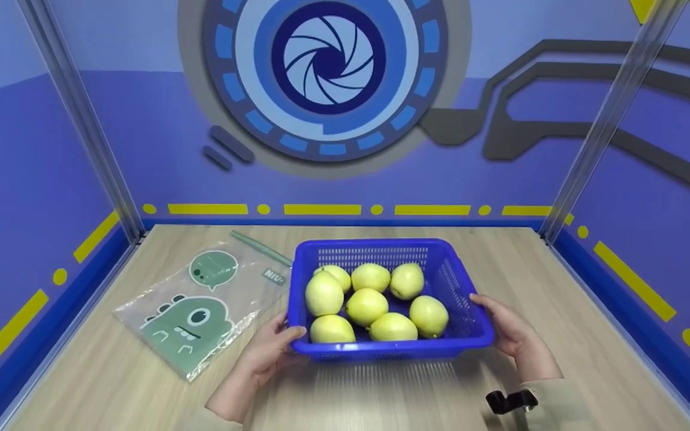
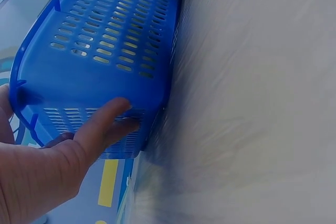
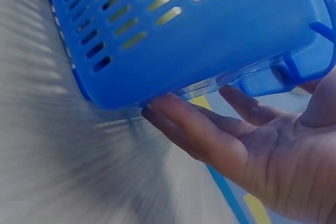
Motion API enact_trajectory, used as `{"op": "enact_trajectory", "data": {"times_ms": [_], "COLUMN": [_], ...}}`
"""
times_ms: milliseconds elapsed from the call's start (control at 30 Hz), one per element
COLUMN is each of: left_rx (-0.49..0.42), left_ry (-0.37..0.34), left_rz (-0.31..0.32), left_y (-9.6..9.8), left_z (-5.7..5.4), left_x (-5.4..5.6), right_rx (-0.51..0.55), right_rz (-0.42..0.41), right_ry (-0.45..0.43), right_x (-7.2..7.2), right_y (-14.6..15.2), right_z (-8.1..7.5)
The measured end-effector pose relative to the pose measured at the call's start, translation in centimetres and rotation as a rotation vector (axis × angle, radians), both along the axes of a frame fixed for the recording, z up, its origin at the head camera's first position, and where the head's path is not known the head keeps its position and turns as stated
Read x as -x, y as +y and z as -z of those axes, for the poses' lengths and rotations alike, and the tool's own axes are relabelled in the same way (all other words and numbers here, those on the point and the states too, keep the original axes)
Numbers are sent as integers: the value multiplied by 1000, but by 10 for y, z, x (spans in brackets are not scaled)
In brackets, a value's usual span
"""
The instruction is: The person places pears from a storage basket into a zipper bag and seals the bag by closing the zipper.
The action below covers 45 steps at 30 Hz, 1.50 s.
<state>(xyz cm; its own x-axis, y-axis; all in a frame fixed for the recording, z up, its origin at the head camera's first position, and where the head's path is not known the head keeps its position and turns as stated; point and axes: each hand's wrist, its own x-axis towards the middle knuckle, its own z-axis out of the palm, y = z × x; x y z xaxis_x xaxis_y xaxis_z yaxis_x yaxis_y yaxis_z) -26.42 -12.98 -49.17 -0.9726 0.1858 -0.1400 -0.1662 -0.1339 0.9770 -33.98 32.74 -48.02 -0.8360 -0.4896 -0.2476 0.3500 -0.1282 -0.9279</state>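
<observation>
A blue plastic basket (image 1: 381,347) with slotted walls is held between both hands, its base close over the wooden table. Several yellow-green, pear-like fruits (image 1: 367,307) lie inside it. My left hand (image 1: 267,347) grips the near left corner, thumb over the rim and fingers along the outer wall; the left wrist view shows those fingers (image 2: 100,129) against the slotted side. At the right end, my right hand (image 1: 510,328) holds the basket with its thumb at the rim. From the right wrist, its fingers (image 3: 205,135) reach under the side near the lower edge.
Left of the basket a clear bag (image 1: 201,317) with a green monster print lies flat, its green strip (image 1: 261,247) close to the basket's rim. A black strap-like piece (image 1: 511,401) shows by the right sleeve. Blue-purple panels (image 1: 381,191) enclose the table's back and sides.
</observation>
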Motion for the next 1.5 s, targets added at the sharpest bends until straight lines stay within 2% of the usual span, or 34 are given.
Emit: {"op": "enact_trajectory", "data": {"times_ms": [300,400,467,533,600,700,767,867,933,1033,1133,1200,1367,1433,1500], "left_rx": [-17,1,40,147,335,689,908,1107,1178,1200,1179,1163,1192,1225,1263], "left_ry": [-12,27,56,94,163,225,223,97,1,-140,-230,-265,-277,-288,-304], "left_rz": [15,29,-2,-81,-190,-345,-395,-355,-307,-269,-281,-310,-402,-412,-383], "left_y": [-4,-8,-10,-15,-21,-34,-43,-51,-54,-54,-54,-54,-59,-62,-67], "left_z": [-2,-5,-8,-12,-16,-21,-22,-23,-22,-18,-11,-7,1,3,3], "left_x": [0,4,8,13,20,35,46,61,70,81,87,88,81,77,74], "right_rx": [-6,-2,-1,1,4,10,14,15,11,-2,-24,-34,-57,-62,-60], "right_rz": [31,34,36,34,29,24,19,15,14,16,24,31,42,46,51], "right_ry": [5,2,-1,0,5,16,19,22,21,20,18,21,40,43,39], "right_x": [0,0,0,0,0,1,1,1,1,0,-1,-1,-1,-2,-1], "right_y": [-2,-3,-2,-1,0,1,1,0,-1,-2,-3,-3,-3,-2,-1], "right_z": [-1,0,0,0,0,-1,-1,0,2,3,4,4,3,3,2]}}
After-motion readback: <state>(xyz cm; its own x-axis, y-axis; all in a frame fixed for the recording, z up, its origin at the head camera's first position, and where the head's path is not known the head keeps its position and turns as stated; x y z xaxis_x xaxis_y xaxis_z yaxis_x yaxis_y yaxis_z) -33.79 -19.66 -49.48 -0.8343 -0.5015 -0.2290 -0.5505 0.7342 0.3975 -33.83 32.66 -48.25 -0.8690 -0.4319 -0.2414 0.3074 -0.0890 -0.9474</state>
